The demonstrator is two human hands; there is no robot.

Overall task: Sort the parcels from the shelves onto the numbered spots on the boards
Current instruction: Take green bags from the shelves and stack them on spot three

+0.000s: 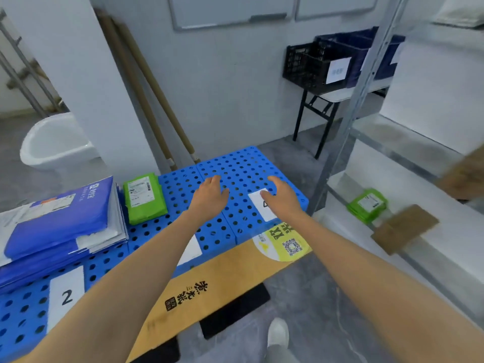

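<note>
Head view: left hand [209,195] and right hand [282,199] hang slack, empty; green parcel [144,197] lies apart, leftward.

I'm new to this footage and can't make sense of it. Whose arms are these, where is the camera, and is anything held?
No machine here: one camera worn on a person's head looks down at their own bare arms. The left hand and right hand are both open above the blue boards, holding nothing. White labels mark the spots; one reads 2, another is partly hidden by the right hand. On the boards lie a green parcel and a stack of blue parcels. A printed cardboard box sits at their near edge. On the shelf to the right lies a second green parcel.
</note>
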